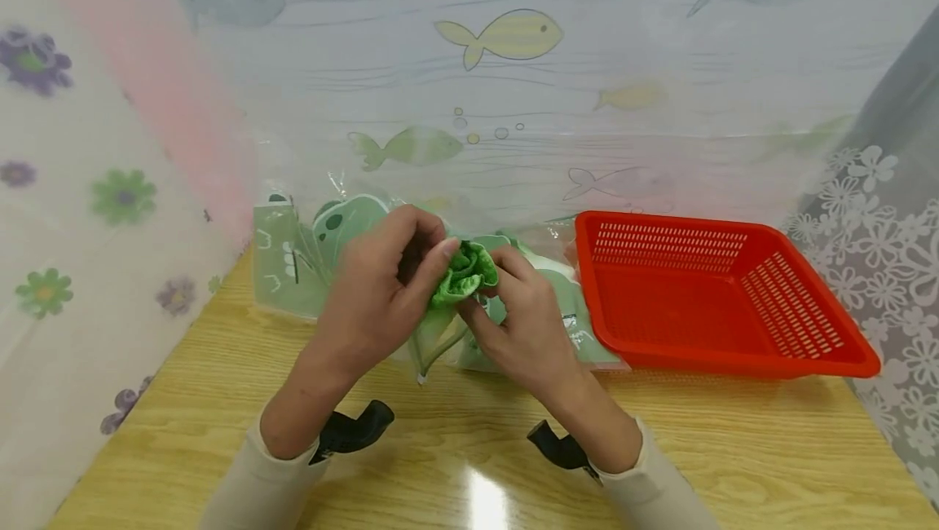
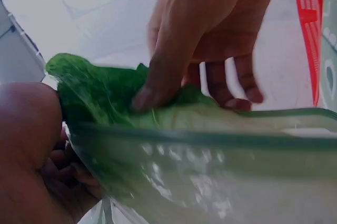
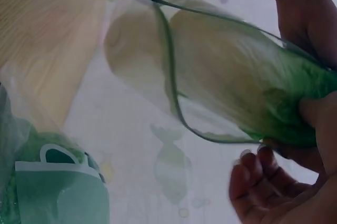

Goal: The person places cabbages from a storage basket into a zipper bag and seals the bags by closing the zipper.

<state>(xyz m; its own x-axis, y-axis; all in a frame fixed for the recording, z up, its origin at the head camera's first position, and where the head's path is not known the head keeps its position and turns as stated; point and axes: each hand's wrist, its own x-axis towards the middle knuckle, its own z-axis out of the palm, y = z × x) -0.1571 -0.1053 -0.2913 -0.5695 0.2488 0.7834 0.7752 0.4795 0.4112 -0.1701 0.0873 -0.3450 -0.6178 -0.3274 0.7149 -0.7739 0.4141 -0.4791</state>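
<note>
A Chinese cabbage (image 1: 468, 273) with crinkled green leaves and a pale body stands between both hands, partly inside a clear zip bag (image 3: 171, 77) with a green closure. My left hand (image 1: 377, 285) grips its leafy top from the left, thumb along the leaves. The right hand (image 1: 528, 314) pinches the leaves from the other side. In the left wrist view, the right hand (image 2: 202, 19) has its thumb on a leaf and its other fingers loosely bent beyond the bag's rim. In the right wrist view, the pale body (image 3: 226, 71) shows through the plastic at the bag's open mouth.
A red plastic basket (image 1: 682, 310) with slotted sides stands on the wooden table (image 1: 440, 448) at the right. Behind the hands lie several green printed bags (image 1: 289, 257), some with produce inside. Patterned curtains (image 1: 623, 106) hang at the back and sides.
</note>
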